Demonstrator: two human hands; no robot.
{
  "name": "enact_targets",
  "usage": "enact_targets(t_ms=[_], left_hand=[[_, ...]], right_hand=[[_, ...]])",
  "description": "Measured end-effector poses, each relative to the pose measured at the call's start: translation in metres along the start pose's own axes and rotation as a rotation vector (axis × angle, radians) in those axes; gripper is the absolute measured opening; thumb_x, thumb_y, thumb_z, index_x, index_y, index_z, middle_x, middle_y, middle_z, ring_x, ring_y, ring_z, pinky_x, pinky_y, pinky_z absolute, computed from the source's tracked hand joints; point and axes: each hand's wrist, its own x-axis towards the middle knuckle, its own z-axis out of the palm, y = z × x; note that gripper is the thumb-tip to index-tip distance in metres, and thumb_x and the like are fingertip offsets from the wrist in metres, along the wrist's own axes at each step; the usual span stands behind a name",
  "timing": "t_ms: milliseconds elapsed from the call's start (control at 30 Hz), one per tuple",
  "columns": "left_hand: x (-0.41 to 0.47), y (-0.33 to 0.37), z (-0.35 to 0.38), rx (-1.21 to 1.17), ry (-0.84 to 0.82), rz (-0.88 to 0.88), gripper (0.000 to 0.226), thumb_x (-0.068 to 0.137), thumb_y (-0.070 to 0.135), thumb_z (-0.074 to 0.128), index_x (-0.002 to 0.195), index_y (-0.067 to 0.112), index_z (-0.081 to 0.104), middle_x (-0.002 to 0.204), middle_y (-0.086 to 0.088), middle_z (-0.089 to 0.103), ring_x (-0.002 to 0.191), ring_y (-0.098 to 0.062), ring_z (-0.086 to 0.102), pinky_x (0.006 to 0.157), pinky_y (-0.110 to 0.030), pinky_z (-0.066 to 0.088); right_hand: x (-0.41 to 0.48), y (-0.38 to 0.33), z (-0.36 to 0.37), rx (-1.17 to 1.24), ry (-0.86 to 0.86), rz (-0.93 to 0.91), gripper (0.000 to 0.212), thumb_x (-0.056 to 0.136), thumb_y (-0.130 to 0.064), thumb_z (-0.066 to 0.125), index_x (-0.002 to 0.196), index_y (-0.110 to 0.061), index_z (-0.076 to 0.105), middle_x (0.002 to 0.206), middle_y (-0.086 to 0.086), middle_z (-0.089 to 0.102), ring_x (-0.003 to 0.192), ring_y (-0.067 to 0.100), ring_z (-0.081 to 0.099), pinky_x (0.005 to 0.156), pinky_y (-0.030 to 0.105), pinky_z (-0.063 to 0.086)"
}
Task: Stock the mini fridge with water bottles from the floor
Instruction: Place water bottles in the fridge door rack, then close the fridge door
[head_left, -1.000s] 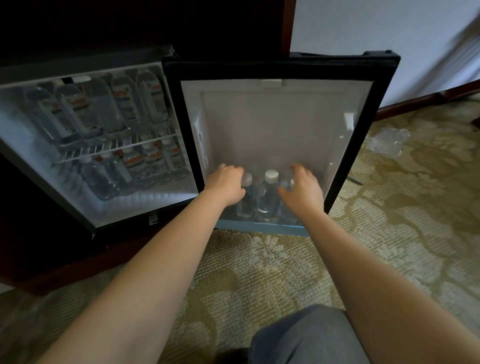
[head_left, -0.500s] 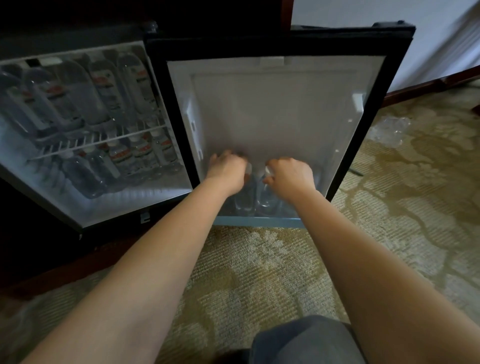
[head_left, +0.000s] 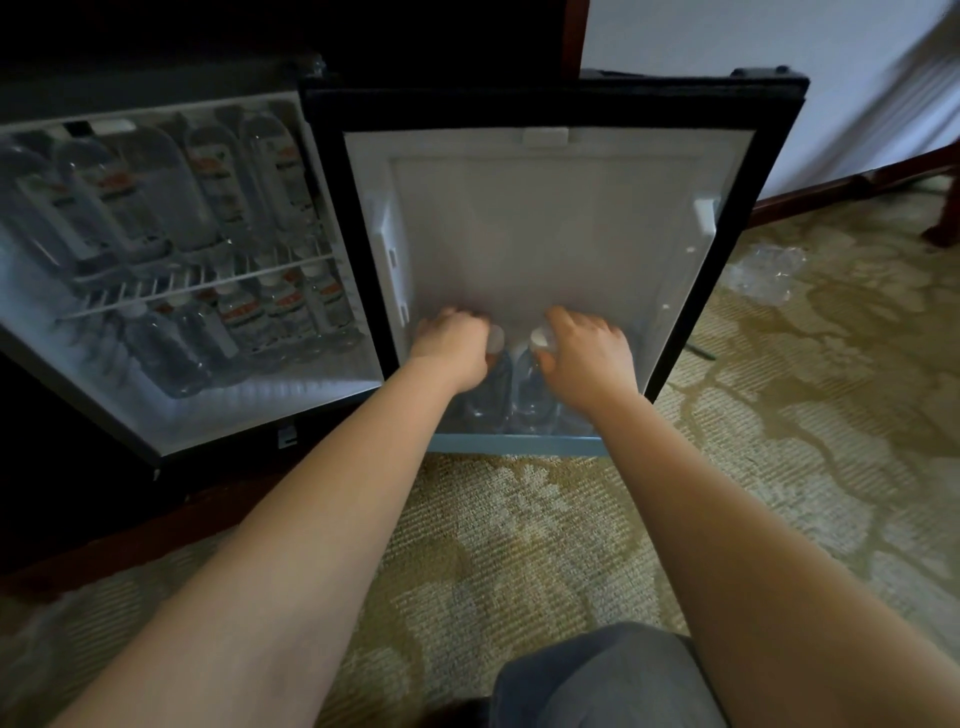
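The mini fridge (head_left: 218, 415) stands open at the left, lit inside, with several water bottles (head_left: 208, 192) on its wire shelf and several more (head_left: 270, 317) below. Its door (head_left: 545, 223) swings open toward me. In the door's bottom rack (head_left: 514, 444) stand clear bottles with white caps. My left hand (head_left: 454, 343) grips the top of one bottle (head_left: 493, 384). My right hand (head_left: 587, 353) grips the top of the bottle beside it (head_left: 530, 389). My hands hide any bottles behind them.
Crumpled clear plastic wrap (head_left: 763, 273) lies on the patterned carpet (head_left: 519, 545) right of the door. A dark wooden baseboard (head_left: 841, 187) runs along the wall. My knee (head_left: 608, 680) shows at the bottom. Dark cabinet wood surrounds the fridge.
My right hand moved left from the far bottles onto the middle bottle's cap. My left hand stayed on its bottle. The view shifted slightly.
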Motion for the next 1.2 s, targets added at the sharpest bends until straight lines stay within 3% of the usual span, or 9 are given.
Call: enact_targets(t_ms=[133, 267, 433, 500, 600, 700, 933, 1100, 1200], left_hand=[[-0.02, -0.004, -0.018, -0.05, 0.063, 0.051, 0.026, 0.093, 0.025, 0.052, 0.11, 0.006, 0.055, 0.115, -0.014, 0.057, 0.107, -0.03, 0.052, 0.083, -0.038, 0.044], [-0.043, -0.013, -0.057, -0.071, 0.239, 0.141, 0.033, 0.093, 0.025, 0.05, 0.118, 0.004, 0.056, 0.12, -0.012, 0.058, 0.113, -0.029, 0.051, 0.091, -0.042, 0.046], [-0.054, -0.018, -0.13, -0.105, 0.531, 0.188, 0.031, 0.094, 0.021, 0.047, 0.118, 0.004, 0.058, 0.119, -0.01, 0.058, 0.112, -0.025, 0.051, 0.088, -0.04, 0.047], [-0.052, -0.013, -0.152, -0.119, 0.545, 0.165, 0.038, 0.094, 0.023, 0.047, 0.129, 0.006, 0.051, 0.131, -0.009, 0.051, 0.123, -0.025, 0.044, 0.096, -0.04, 0.044], [-0.043, -0.004, -0.173, -0.046, 0.366, 0.078, 0.057, 0.096, 0.035, 0.045, 0.145, 0.011, 0.03, 0.155, -0.006, 0.023, 0.143, -0.025, 0.019, 0.112, -0.043, 0.028], [-0.03, 0.005, -0.184, -0.016, 0.232, 0.017, 0.066, 0.095, 0.044, 0.043, 0.149, 0.014, 0.02, 0.16, -0.004, 0.005, 0.147, -0.023, 0.004, 0.115, -0.047, 0.02], [-0.019, 0.018, -0.186, -0.015, 0.133, 0.017, 0.069, 0.095, 0.046, 0.042, 0.15, 0.015, 0.016, 0.16, -0.003, 0.002, 0.147, -0.022, 0.001, 0.116, -0.049, 0.015], [-0.008, 0.021, -0.192, 0.014, 0.13, 0.014, 0.072, 0.095, 0.048, 0.042, 0.151, 0.014, 0.013, 0.16, -0.003, 0.002, 0.147, -0.022, -0.001, 0.117, -0.051, 0.014], [0.004, 0.022, -0.196, 0.034, 0.124, 0.001, 0.073, 0.095, 0.049, 0.041, 0.151, 0.014, 0.011, 0.16, -0.003, 0.003, 0.148, -0.021, -0.001, 0.116, -0.051, 0.013]], right_hand=[[-0.009, -0.007, -0.027, 0.136, 0.142, 0.062, 0.037, 0.094, -0.018, 0.046, 0.13, -0.013, 0.05, 0.125, 0.006, 0.06, 0.118, 0.026, 0.051, 0.096, 0.037, 0.037], [-0.019, -0.021, -0.06, 0.287, 0.359, 0.096, 0.032, 0.093, -0.017, 0.048, 0.124, -0.011, 0.055, 0.118, 0.004, 0.062, 0.113, 0.023, 0.052, 0.092, 0.036, 0.039], [-0.011, -0.028, -0.113, 0.179, 0.528, -0.019, 0.033, 0.088, -0.014, 0.052, 0.12, -0.008, 0.059, 0.116, 0.01, 0.06, 0.11, 0.03, 0.051, 0.089, 0.038, 0.039], [0.005, -0.025, -0.138, 0.142, 0.502, 0.019, 0.042, 0.089, -0.017, 0.05, 0.131, -0.01, 0.051, 0.132, 0.009, 0.052, 0.123, 0.03, 0.043, 0.099, 0.04, 0.035], [0.035, -0.008, -0.168, 0.072, 0.385, 0.133, 0.055, 0.096, -0.031, 0.045, 0.146, -0.012, 0.031, 0.152, 0.006, 0.032, 0.142, 0.026, 0.022, 0.115, 0.045, 0.023], [0.056, 0.017, -0.184, 0.031, 0.272, 0.258, 0.064, 0.098, -0.042, 0.039, 0.151, -0.011, 0.018, 0.159, 0.006, 0.018, 0.147, 0.026, 0.009, 0.118, 0.049, 0.013], [0.07, 0.038, -0.186, -0.126, 0.017, 0.279, 0.071, 0.096, -0.058, 0.026, 0.151, -0.014, 0.02, 0.16, 0.002, 0.016, 0.149, 0.025, 0.0, 0.116, 0.057, 0.003], [0.081, 0.044, -0.187, -0.111, 0.081, 0.265, 0.073, 0.096, -0.059, 0.026, 0.152, -0.015, 0.014, 0.16, 0.002, 0.013, 0.148, 0.025, 0.001, 0.116, 0.057, 0.005], [0.1, 0.052, -0.193, -0.095, 0.0, 0.268, 0.073, 0.095, -0.062, 0.021, 0.153, -0.017, 0.013, 0.16, 0.001, 0.014, 0.149, 0.024, 0.001, 0.117, 0.058, 0.005]])
